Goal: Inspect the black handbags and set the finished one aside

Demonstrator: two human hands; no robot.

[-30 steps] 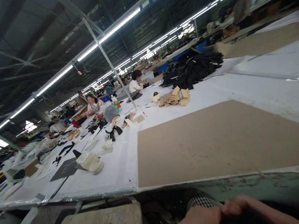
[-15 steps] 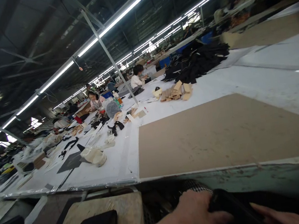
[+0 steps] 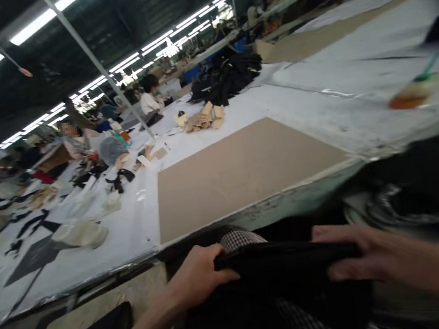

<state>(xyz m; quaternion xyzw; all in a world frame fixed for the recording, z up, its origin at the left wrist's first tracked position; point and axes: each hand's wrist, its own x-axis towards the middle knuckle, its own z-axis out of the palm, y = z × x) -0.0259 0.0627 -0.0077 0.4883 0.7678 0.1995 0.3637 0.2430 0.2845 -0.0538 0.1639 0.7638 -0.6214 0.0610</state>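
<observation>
My left hand [image 3: 201, 274] and my right hand [image 3: 363, 253] grip a black bag-like piece [image 3: 283, 266] by its upper edge, one hand at each end. Thumbs lie on the near side, with the other fingers partly hidden behind it. The piece hangs over my lap, and darkness hides its lower shape. Black-and-white checked cloth [image 3: 241, 237] shows behind and below it. Left of my left hand is a worn, pale board [image 3: 146, 287]. Above the hands, a flat brown sheet [image 3: 244, 166] lies on the white table [image 3: 145, 212].
A blurred container with orange liquid [image 3: 411, 99] stands at the table's right. Tan pieces [image 3: 205, 118] and a heap of black pieces [image 3: 228, 77] lie farther back. A slanted metal post [image 3: 96, 62] rises from the table. A person in white [image 3: 149, 101] sits beyond it.
The view has swung right, bringing the orange-liquid container into sight. My hands have moved apart, and the black bag-like piece is now stretched between them. More of my right hand shows.
</observation>
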